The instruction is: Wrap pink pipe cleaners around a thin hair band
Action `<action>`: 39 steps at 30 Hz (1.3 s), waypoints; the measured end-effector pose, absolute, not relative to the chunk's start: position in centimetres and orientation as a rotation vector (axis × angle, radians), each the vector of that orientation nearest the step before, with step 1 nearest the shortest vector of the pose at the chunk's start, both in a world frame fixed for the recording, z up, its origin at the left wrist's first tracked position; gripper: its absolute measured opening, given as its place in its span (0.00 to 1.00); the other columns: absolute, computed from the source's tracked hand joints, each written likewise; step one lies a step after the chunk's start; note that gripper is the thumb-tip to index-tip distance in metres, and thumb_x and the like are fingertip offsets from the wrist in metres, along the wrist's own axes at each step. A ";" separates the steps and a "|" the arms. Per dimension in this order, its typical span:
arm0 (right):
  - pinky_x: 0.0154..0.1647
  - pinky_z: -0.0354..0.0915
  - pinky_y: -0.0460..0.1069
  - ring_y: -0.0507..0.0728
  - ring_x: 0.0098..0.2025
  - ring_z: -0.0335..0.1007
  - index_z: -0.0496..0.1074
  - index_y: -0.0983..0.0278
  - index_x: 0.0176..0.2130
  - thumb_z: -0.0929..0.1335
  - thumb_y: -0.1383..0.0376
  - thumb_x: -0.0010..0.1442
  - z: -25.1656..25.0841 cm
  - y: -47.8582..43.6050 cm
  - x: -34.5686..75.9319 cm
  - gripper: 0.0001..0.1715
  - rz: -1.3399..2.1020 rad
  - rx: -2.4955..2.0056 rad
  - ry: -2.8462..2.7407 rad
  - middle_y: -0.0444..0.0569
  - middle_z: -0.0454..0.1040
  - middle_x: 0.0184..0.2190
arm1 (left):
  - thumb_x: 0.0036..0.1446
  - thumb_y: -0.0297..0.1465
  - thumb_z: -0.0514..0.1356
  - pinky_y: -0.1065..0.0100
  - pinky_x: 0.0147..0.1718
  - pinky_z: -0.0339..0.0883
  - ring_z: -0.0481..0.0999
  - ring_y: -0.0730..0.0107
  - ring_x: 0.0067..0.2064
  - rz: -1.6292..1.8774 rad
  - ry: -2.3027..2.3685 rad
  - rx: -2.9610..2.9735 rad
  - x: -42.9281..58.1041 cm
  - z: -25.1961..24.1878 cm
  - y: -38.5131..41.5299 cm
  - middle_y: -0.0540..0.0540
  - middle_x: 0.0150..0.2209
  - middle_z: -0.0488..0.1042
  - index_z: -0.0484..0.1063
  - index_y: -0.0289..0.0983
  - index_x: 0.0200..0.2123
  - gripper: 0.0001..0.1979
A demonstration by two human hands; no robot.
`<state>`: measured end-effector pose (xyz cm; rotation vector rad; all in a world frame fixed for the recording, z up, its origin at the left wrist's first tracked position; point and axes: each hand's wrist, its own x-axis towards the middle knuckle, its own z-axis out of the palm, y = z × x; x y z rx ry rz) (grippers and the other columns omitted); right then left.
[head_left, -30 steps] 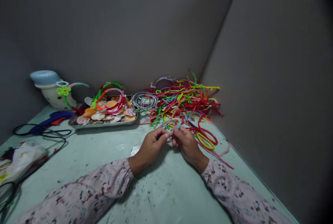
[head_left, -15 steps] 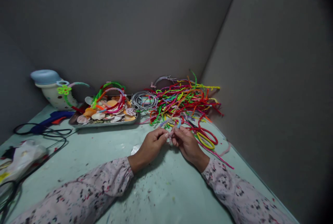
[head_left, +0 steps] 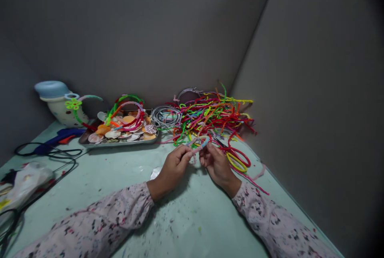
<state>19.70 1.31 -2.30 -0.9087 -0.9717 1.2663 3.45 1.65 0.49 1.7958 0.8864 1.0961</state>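
A small hoop wrapped in pastel pipe cleaner point(head_left: 200, 147), white, lilac, pink and light blue, is held above the table between my hands. My left hand point(head_left: 175, 166) pinches its near left side between thumb and fingers. At the hoop's right edge, my right hand point(head_left: 218, 166) has its fingers curled together and its thumb against the blue part; what lies inside those fingers is mostly hidden. A short pink pipe-cleaner end point(head_left: 194, 159) hangs in the gap between the hands. Scissors with red and yellow handles point(head_left: 238, 162) lie just beyond my right hand.
A heap of bright pipe cleaners point(head_left: 213, 114) lies at the back right, next to coiled grey wire point(head_left: 166, 116). A metal tray point(head_left: 120, 144) holds shells and wrapped hoops. At left are a lidded bottle point(head_left: 61, 106), a blue glue gun point(head_left: 57, 138), a black cord point(head_left: 70, 169) and a plastic bag point(head_left: 33, 180).
The hoop has turned, and more of its wrapped near side shows between the hands. My right fingers have moved slightly right, away from my left fingertips.
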 end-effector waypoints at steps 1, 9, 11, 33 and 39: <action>0.19 0.58 0.44 0.48 0.20 0.61 0.68 0.63 0.30 0.66 0.47 0.58 -2.4 1.4 19.8 0.21 1.212 -0.916 -0.948 0.42 0.67 0.23 | 0.63 0.35 0.52 0.70 0.37 0.61 0.69 0.69 0.35 1.109 0.896 1.808 3.4 0.6 1.6 0.49 0.30 0.69 0.70 0.35 0.30 0.13; 0.42 0.69 0.51 0.57 0.46 0.68 0.71 0.60 0.45 0.65 0.59 0.62 -1.1 0.0 19.7 0.13 0.324 -1.094 -1.301 0.51 0.69 0.45 | 0.63 0.32 0.52 0.70 0.37 0.61 0.69 0.70 0.36 1.189 0.958 1.948 3.2 0.8 1.6 0.48 0.31 0.70 0.72 0.35 0.31 0.12; 0.51 0.66 0.55 0.59 0.54 0.64 0.71 0.58 0.49 0.64 0.63 0.63 -0.8 -0.4 19.4 0.14 0.209 -1.081 -1.521 0.52 0.68 0.50 | 0.63 0.32 0.52 0.70 0.37 0.61 0.69 0.70 0.35 1.181 0.946 1.976 3.2 0.7 1.5 0.48 0.31 0.69 0.72 0.35 0.33 0.11; 0.28 0.65 0.47 0.51 0.26 0.68 0.67 0.60 0.42 0.64 0.54 0.64 -1.5 0.2 19.1 0.13 0.585 -1.197 -1.203 0.46 0.71 0.32 | 0.58 0.29 0.56 0.68 0.35 0.63 0.68 0.69 0.34 1.279 0.809 2.226 3.0 0.5 -0.1 0.45 0.35 0.69 0.66 0.37 0.45 0.10; 0.28 0.63 0.47 0.52 0.24 0.66 0.68 0.60 0.41 0.64 0.54 0.63 -1.4 -0.1 19.0 0.13 0.572 -1.182 -1.225 0.42 0.69 0.25 | 0.59 0.30 0.54 0.68 0.33 0.63 0.71 0.68 0.33 0.872 0.851 2.175 3.7 -0.4 0.5 0.45 0.33 0.75 0.72 0.36 0.43 0.10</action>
